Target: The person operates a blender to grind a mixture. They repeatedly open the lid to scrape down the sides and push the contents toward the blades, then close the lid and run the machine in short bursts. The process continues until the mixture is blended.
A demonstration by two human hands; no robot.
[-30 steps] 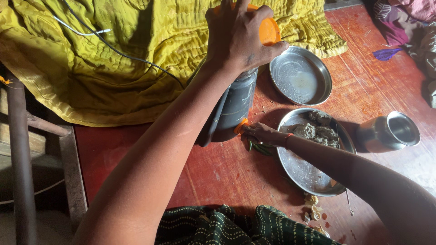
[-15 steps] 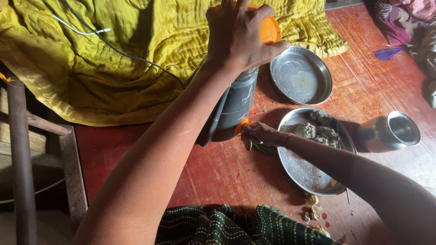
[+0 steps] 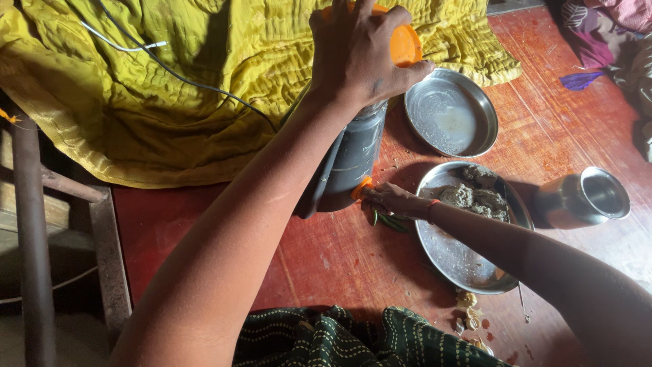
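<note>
Hands on the jar now: the left hand [image 3: 356, 58] is clamped down over the round orange plastic lid [image 3: 405, 45] of a tall grey metal mixer jar [image 3: 350, 160], palm flat on top, fingers wrapped around the rim. That jar stands on the red wooden floor [image 3: 224, 238] with its long axis running up toward the camera, leaning a touch, lid end high and near the lens, base down by a small orange knob [image 3: 360, 187]. The right hand [image 3: 394, 200] is low at the jar's foot, fingers pinched together at that knob; whether they truly grip it or just press against it, I cannot tell. So the jar sits between the two hands, one capping it from above, one at its base on the right. Taking the jar as landmark: just right of its base lies a large round steel plate [image 3: 455, 255] carrying grey-green lumps of ground paste [image 3: 475, 194], the right forearm crossing over it. Beyond the jar's right side rests a smaller steel plate [image 3: 451, 112] with a pale smear. Further right of the jar stands a small steel cup [image 3: 584, 197]. Behind and left of the jar spreads a crumpled yellow quilted cloth [image 3: 170, 88] with a dark cable [image 3: 180, 80] trailing over it. Green chillies [image 3: 390, 222] peek out under the right hand.
</note>
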